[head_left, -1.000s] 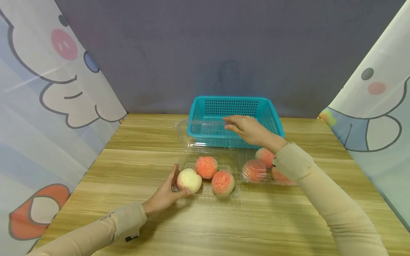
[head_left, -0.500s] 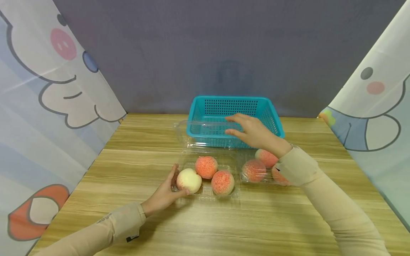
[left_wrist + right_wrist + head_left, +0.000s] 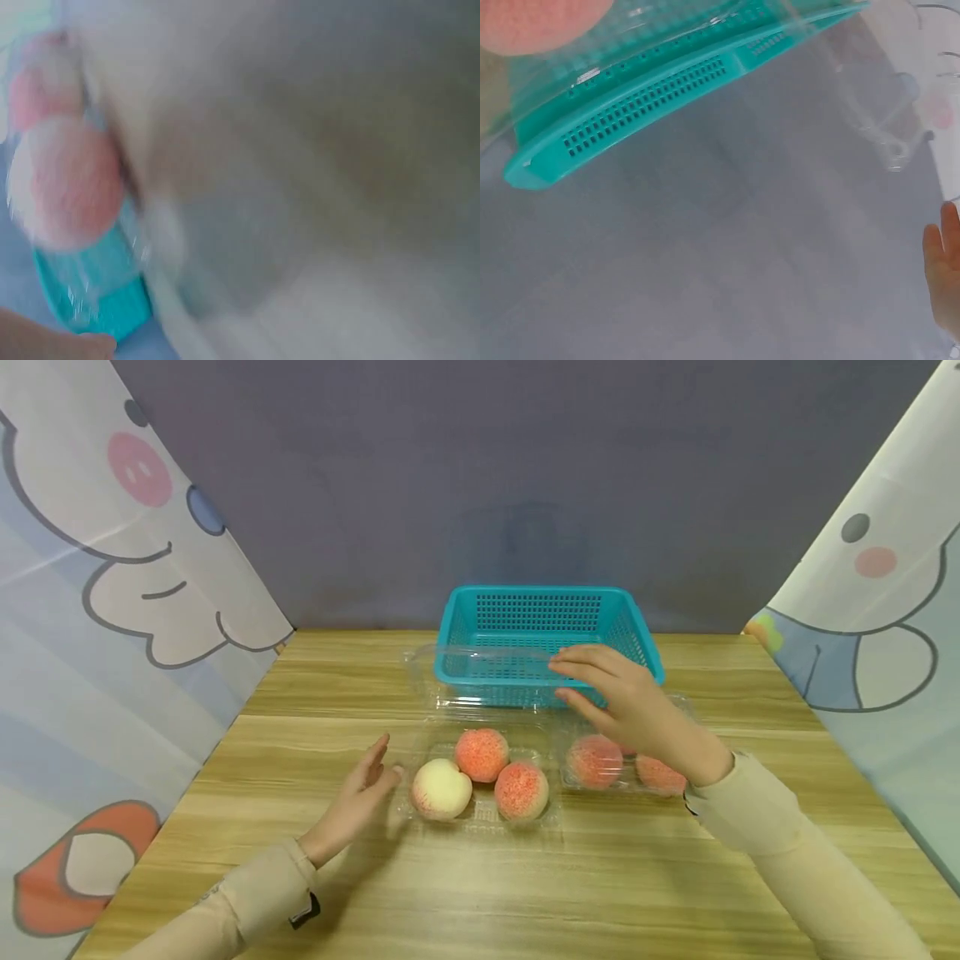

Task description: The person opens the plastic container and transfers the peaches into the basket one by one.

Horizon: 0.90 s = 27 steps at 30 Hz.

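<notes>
Three peaches [image 3: 483, 765] in a clear box [image 3: 484, 813] between left hand [image 3: 354, 802] and right hand [image 3: 633, 706], both hands with fingers outstretched.

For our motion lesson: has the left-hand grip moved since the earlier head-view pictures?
Yes: the left-hand grip has moved left, away from the pale peach.

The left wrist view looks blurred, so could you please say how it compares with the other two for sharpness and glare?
Left wrist: heavily smeared, the round pink and white peach soft-edged; right wrist: clearer, holes distinct in the teal plastic basket, white glints on the clear plastic lid; head: sharpest, thin glare low on the lid, soft shadow near the left hand.
</notes>
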Tool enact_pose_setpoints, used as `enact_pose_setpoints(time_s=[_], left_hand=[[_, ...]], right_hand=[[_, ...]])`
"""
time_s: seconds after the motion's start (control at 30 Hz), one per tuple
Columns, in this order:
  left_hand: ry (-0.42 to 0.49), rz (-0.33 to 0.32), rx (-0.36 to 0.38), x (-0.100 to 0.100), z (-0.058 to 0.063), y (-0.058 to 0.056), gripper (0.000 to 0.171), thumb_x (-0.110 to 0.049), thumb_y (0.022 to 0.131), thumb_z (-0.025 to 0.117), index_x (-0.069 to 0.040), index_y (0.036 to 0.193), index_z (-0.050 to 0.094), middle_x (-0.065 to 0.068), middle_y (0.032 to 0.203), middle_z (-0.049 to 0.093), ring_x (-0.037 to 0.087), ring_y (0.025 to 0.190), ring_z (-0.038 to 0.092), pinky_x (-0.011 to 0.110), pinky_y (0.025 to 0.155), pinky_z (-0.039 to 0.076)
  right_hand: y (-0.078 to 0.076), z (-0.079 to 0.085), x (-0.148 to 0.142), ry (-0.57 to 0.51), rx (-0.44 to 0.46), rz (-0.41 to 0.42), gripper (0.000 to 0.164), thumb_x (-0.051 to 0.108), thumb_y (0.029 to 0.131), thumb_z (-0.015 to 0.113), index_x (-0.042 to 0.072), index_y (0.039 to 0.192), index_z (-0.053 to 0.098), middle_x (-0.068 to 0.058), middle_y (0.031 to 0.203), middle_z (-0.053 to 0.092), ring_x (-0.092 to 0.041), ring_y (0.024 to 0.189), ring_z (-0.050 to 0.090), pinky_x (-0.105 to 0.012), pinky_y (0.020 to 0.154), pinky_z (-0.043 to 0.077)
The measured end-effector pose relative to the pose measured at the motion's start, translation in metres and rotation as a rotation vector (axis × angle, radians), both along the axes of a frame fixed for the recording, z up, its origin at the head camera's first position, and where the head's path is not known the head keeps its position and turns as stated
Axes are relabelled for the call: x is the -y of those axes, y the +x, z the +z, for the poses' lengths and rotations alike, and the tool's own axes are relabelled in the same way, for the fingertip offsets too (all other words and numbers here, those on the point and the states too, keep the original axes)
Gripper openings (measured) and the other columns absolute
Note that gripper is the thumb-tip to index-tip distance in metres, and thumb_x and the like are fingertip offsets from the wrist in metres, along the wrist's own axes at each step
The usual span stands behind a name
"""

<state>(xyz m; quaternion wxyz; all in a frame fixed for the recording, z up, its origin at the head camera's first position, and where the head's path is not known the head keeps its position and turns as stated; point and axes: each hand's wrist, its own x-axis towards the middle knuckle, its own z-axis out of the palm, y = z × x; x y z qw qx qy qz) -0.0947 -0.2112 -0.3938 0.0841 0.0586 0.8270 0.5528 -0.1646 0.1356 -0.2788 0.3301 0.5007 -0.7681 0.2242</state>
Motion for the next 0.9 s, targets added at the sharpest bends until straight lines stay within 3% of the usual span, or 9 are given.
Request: enact_pose_setpoints(time_s=[0.17,0.37,0.5,0.63,0.77,0.9], left_hand=[[-0.003,0.042,-0.107,0.017,0.016,-0.028,0.057,-0.029,0.099,0.038,-0.001,0.144,0.020,0.021,0.151,0.016,0.041,0.137,0.016,0.053,0.109,0.020],[-0.088,0.016,-0.236,0.035,0.031,-0.085,0.051,-0.028,0.097,0.042,-0.003,0.141,0.033,0.014,0.145,0.034,0.033,0.130,0.037,0.048,0.104,0.035],[-0.153,-0.032,-0.195,0.040,0.037,-0.129,0.052,-0.032,0.097,0.043,-0.011,0.143,0.031,0.011,0.147,0.032,0.032,0.131,0.037,0.050,0.104,0.033],[-0.214,-0.075,-0.123,0.033,0.041,-0.163,0.056,-0.033,0.096,0.046,-0.018,0.146,0.025,0.011,0.150,0.025,0.035,0.134,0.029,0.051,0.106,0.030],[-0.191,-0.125,-0.106,0.016,0.044,-0.183,0.060,-0.023,0.095,0.049,-0.018,0.147,0.020,0.011,0.152,0.019,0.038,0.135,0.024,0.051,0.107,0.028],[-0.137,-0.183,-0.104,-0.001,0.050,-0.189,0.069,-0.025,0.093,0.052,-0.012,0.148,0.013,0.010,0.154,0.011,0.040,0.136,0.020,0.053,0.109,0.022]], right_hand=[[0.024,-0.004,-0.003,0.012,-0.083,0.066,0.035,0.026,0.096,0.045,-0.002,0.105,0.065,-0.012,0.104,0.064,-0.025,0.097,0.060,-0.026,0.089,0.047],[0.044,-0.023,-0.003,0.134,-0.028,0.059,0.037,0.029,0.097,0.041,0.002,0.105,0.066,-0.007,0.101,0.066,-0.020,0.094,0.062,-0.031,0.078,0.052],[0.050,-0.039,0.000,0.192,0.023,0.076,0.030,0.028,0.095,0.048,0.006,0.106,0.066,-0.003,0.101,0.067,-0.016,0.094,0.062,-0.028,0.080,0.051],[0.053,-0.053,0.003,0.208,0.017,0.088,0.023,0.024,0.091,0.056,0.008,0.105,0.066,-0.001,0.100,0.067,-0.014,0.092,0.063,-0.028,0.080,0.051],[0.056,-0.062,0.005,0.215,0.006,0.085,0.022,0.023,0.089,0.059,0.008,0.104,0.067,0.001,0.098,0.067,-0.012,0.091,0.063,-0.028,0.080,0.051],[0.057,-0.065,0.006,0.222,0.007,0.078,0.022,0.023,0.089,0.059,0.009,0.104,0.067,0.003,0.100,0.067,-0.011,0.093,0.063,-0.030,0.081,0.051]])
